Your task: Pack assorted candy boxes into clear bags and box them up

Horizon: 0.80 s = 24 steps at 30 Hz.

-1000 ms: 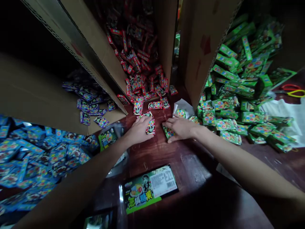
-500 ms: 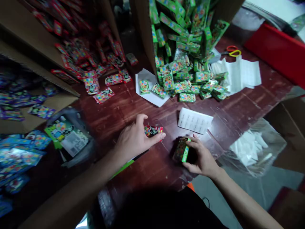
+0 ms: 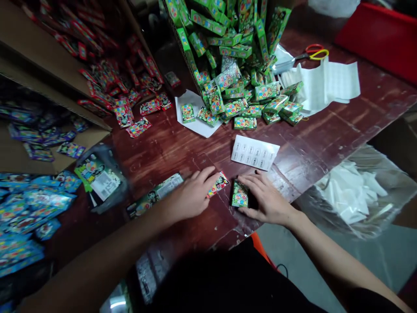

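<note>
My left hand is closed on a small red packet lying on the table, and its fingers cover part of it. Under that wrist lies a long green and black printed package with a white label. My right hand grips a small green printed box at the table's near side, fingers over its top and thumb along its lower edge. Just beyond it rests a white sheet of printed oval stickers.
Green boxes spill from a carton at the back. Red packets lie left of them, with purple packets and blue packets farther left. Scissors lie back right. A plastic-lined bin with white scraps stands right.
My left hand has closed over the red packet, which is turned at a different angle. My right hand has laid the green box with its printed face up. The whole view has shifted somewhat.
</note>
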Each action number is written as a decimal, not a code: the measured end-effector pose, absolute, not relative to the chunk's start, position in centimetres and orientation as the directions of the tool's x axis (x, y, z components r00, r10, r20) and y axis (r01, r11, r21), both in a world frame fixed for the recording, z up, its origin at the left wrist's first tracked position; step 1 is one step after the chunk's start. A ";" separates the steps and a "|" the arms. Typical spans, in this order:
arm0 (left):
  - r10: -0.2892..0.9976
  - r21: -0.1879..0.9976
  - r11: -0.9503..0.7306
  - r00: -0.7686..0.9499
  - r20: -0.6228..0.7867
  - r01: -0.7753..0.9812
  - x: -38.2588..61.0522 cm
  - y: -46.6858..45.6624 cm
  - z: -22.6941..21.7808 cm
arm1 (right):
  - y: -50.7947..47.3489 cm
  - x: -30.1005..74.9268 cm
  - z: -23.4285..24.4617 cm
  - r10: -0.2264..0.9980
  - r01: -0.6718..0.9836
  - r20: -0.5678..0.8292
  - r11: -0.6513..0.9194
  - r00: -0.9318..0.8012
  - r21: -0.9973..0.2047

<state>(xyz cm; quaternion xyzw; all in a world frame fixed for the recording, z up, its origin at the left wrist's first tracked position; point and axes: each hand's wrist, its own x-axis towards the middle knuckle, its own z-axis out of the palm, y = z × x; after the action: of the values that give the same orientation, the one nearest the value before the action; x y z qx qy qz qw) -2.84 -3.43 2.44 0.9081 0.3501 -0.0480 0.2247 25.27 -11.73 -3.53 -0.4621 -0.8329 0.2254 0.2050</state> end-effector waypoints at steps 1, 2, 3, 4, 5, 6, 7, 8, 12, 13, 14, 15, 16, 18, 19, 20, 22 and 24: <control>0.655 0.404 -0.601 0.714 -0.246 0.690 -2.5 -4.2 2.0 | -11.6 25.2 -3.5 0.869 0.667 0.144 0.461 -0.474 -0.585; 0.696 0.427 -0.548 0.675 -0.244 0.719 -2.1 -5.1 1.5 | -11.6 25.3 -3.4 0.881 0.656 0.156 0.440 -0.446 -0.613; 0.727 0.448 -0.504 0.643 -0.243 0.739 -1.5 -5.8 1.2 | -11.7 25.4 -3.3 0.898 0.641 0.168 0.412 -0.406 -0.648; 0.747 0.465 -0.473 0.620 -0.239 0.749 -1.0 -6.4 1.0 | -11.8 25.6 -3.1 0.913 0.619 0.183 0.385 -0.365 -0.684; 0.761 0.476 -0.454 0.605 -0.233 0.754 -0.5 -7.0 0.8 | -12.0 25.7 -3.0 0.922 0.591 0.199 0.368 -0.332 -0.718; 0.772 0.481 -0.442 0.595 -0.225 0.757 -0.1 -7.3 0.8 | -12.3 25.8 -2.9 0.925 0.559 0.214 0.362 -0.313 -0.746; 0.782 0.481 -0.435 0.584 -0.218 0.761 0.3 -7.6 0.8 | -12.5 26.0 -2.9 0.924 0.530 0.226 0.364 -0.307 -0.766; 0.790 0.476 -0.430 0.575 -0.214 0.768 0.6 -7.7 0.8 | -12.8 26.1 -2.8 0.922 0.511 0.230 0.367 -0.312 -0.777; 0.794 0.420 -0.453 0.570 -0.211 0.787 1.2 -7.7 0.7 | -13.3 26.9 -3.1 0.887 0.580 0.153 0.406 -0.435 -0.706; 0.792 0.409 -0.463 0.574 -0.207 0.786 1.3 -7.7 0.5 | -13.3 27.2 -3.1 0.874 0.616 0.121 0.424 -0.471 -0.664; 0.789 0.405 -0.473 0.580 -0.200 0.782 1.5 -7.7 0.4 | -13.2 27.4 -3.2 0.862 0.645 0.093 0.440 -0.498 -0.625; 0.784 0.408 -0.482 0.590 -0.195 0.775 1.6 -7.8 0.3 | -13.0 27.7 -3.2 0.853 0.662 0.072 0.451 -0.516 -0.598; 0.776 0.415 -0.492 0.602 -0.191 0.765 1.8 -7.9 0.2 | -12.8 27.8 -3.2 0.847 0.668 0.061 0.459 -0.529 -0.586; 0.757 0.434 -0.509 0.627 -0.185 0.743 2.0 -8.1 0.5 | -12.1 27.7 -3.1 0.833 0.655 0.069 0.480 -0.549 -0.584; 0.750 0.438 -0.516 0.636 -0.184 0.736 1.8 -8.2 0.7 | -11.7 27.5 -3.1 0.824 0.644 0.082 0.496 -0.561 -0.583; 0.749 0.433 -0.520 0.637 -0.182 0.736 1.3 -8.1 1.1 | -11.4 27.3 -3.1 0.813 0.632 0.095 0.514 -0.574 -0.579; 0.772 0.379 -0.521 0.611 -0.174 0.765 -0.8 -7.5 2.0 | -11.0 26.6 -3.3 0.789 0.611 0.113 0.549 -0.604 -0.570; 0.830 0.258 -0.483 0.531 -0.170 0.837 -4.2 -6.6 2.7 | -10.9 26.0 -3.7 0.762 0.582 0.131 0.582 -0.634 -0.567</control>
<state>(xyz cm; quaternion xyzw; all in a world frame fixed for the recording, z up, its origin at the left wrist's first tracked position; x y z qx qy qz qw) -4.21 -6.59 2.68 0.8610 0.4839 -0.0108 0.1560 25.97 -10.87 -3.70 -0.3863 -0.8702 0.2445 0.1838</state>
